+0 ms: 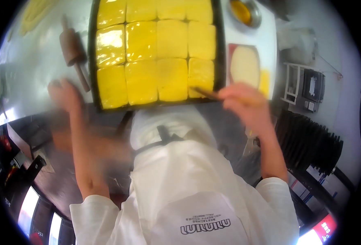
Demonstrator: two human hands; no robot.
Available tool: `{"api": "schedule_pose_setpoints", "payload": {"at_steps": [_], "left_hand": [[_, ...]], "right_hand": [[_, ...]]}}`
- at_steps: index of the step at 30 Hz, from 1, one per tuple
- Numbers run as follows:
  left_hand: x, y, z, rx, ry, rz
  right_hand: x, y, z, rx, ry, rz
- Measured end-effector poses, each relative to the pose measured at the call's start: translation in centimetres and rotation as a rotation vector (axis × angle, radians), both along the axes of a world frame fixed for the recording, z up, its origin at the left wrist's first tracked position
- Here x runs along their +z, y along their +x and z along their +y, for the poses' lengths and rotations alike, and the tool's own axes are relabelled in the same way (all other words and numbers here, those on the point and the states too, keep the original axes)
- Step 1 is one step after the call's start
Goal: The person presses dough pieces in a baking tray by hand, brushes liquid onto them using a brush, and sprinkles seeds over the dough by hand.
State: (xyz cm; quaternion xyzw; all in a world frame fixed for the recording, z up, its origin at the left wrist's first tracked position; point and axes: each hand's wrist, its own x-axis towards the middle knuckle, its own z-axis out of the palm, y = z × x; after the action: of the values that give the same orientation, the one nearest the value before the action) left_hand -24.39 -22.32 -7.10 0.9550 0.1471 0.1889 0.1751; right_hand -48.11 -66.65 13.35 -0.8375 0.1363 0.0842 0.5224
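Observation:
My right hand is closed around a brush. The brush tip rests on the near right yellow square of dough, one of several glazed squares laid in rows. They fill a dark baking tray. Some squares shine wet, while others look duller. My left hand is on the table to the left of the tray, close to its front edge and below a rolling pin. Its fingers are blurred, so whether they are curled or spread cannot be made out.
A metal bowl with orange-yellow liquid stands at the back right of the white table. Nearer lies a pale oval piece on a reddish board. Black trays stand stacked at the lower right.

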Motion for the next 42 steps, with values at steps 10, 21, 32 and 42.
{"api": "schedule_pose_setpoints", "payload": {"at_steps": [10,21,32,42], "left_hand": [[-3.5,0.5,2.8,-0.073,0.265,-0.072],[-2.8,-1.0,0.8,0.080,0.275,-0.047],[-2.8,-1.8,1.2,-0.004,0.486,0.093],[-2.7,-1.2,1.1,0.038,0.497,0.151]], "right_hand": [[-7.4,12.7,-24.0,-0.832,0.375,-0.613],[-18.3,17.7,-33.6,-0.995,0.237,-0.354],[-16.5,13.2,-36.0,-0.898,0.354,-0.506],[-8.6,13.8,-20.6,-0.335,0.819,-0.119]]}}
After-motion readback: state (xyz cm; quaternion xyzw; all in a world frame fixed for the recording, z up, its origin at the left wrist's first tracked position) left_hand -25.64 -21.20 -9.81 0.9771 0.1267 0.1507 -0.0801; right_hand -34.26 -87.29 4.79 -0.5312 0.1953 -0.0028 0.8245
